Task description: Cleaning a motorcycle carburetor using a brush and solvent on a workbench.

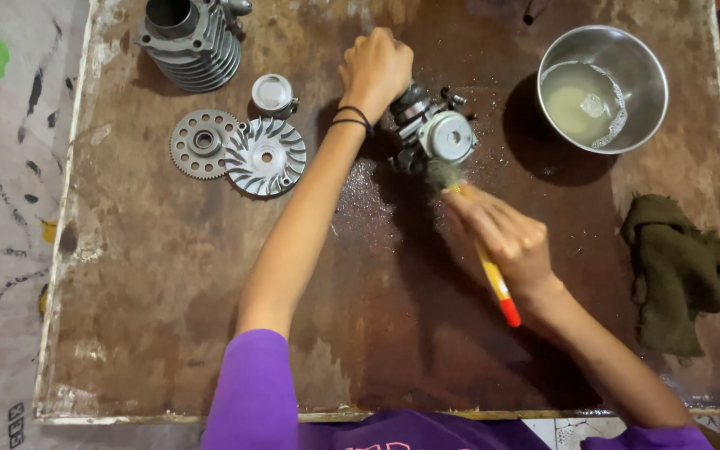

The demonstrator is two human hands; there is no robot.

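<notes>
Head view: left hand [375, 71] grips engine part [429, 129]; right hand [506, 242] pinches brush [485, 262], bristles touching. Best held steady, strokes short.

A repair workshop: engine cylinder [193, 42], gear [202, 142] and greasy rag [678, 271] on a stained board [210, 317].

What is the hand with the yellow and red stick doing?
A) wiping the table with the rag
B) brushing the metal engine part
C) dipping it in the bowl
B: the right hand holds the brush with its bristles against the engine part that the left hand steadies.
</notes>
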